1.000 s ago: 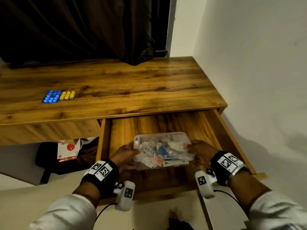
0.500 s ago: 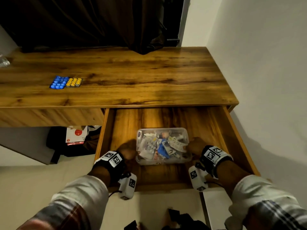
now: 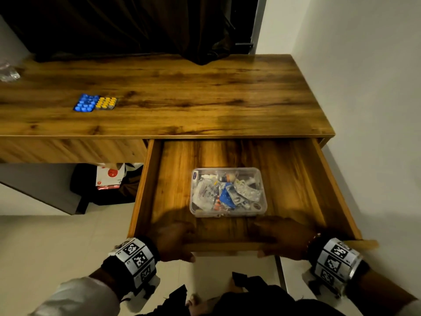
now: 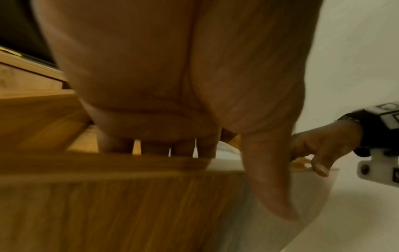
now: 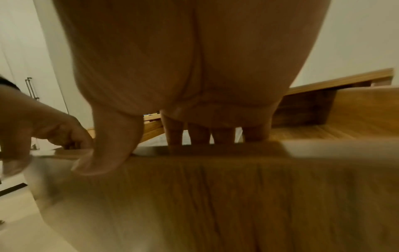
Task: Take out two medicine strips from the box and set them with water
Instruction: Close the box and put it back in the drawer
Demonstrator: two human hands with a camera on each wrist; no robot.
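One clear plastic box (image 3: 227,192) stands inside the one open drawer (image 3: 293,179) of the desk (image 3: 182,92), near the middle of the drawer floor, and it is full of mixed medicine strips whose number cannot be counted. Two strips lie outside the box, on the desk top far to the left of the drawer: one blue strip (image 3: 84,103) and one yellow strip (image 3: 106,103), touching side by side. Two hands hold the front panel of the drawer, in front of the box and apart from it. The left hand (image 3: 173,242) has its four fingers hooked over the top edge into the drawer and its thumb (image 4: 270,179) down on the outer face, so its grip pinches the panel. The right hand (image 3: 282,240) does the same near the right side of the panel, with four fingers (image 5: 222,134) over the edge and the thumb outside. One crumpled clear thing (image 3: 9,73) lies at the far left edge of the desk; what it is cannot be told. Under the desk, left of the drawer, there is one white pack with a red circle (image 3: 109,175) on dark cloth.
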